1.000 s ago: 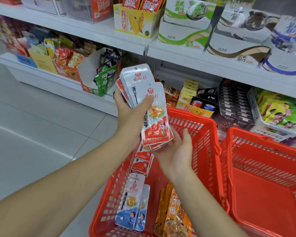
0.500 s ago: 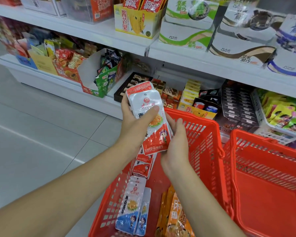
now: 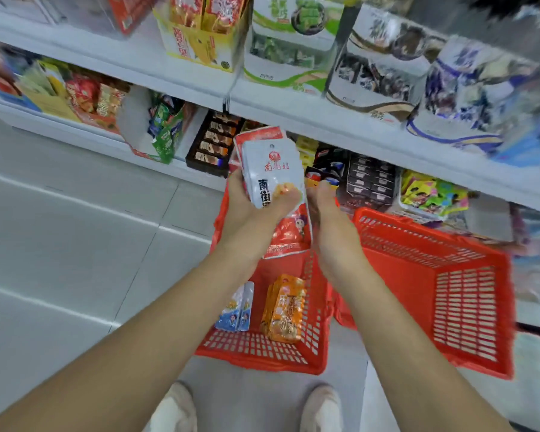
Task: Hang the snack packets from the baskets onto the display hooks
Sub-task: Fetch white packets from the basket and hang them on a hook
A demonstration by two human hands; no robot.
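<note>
A stack of white-and-red snack packets (image 3: 270, 169) is held upright above the left red basket (image 3: 262, 353). My left hand (image 3: 250, 210) grips the stack from the left, thumb across the front. My right hand (image 3: 328, 219) presses against the stack's right edge. Inside the left basket lie two blue-and-white packets (image 3: 236, 308) and some orange packets (image 3: 284, 308). No display hooks are visible.
A second red basket (image 3: 468, 307) stands to the right, with nothing visible in it. White store shelves (image 3: 340, 126) full of boxed and bagged snacks run across the top. Grey tiled floor (image 3: 75, 244) spreads to the left. My shoes (image 3: 175, 410) show at the bottom.
The camera has tilted down and pulled back, so both baskets and my shoes show. The fanned packets have been squared into one stack, and my right hand has closed onto its side.
</note>
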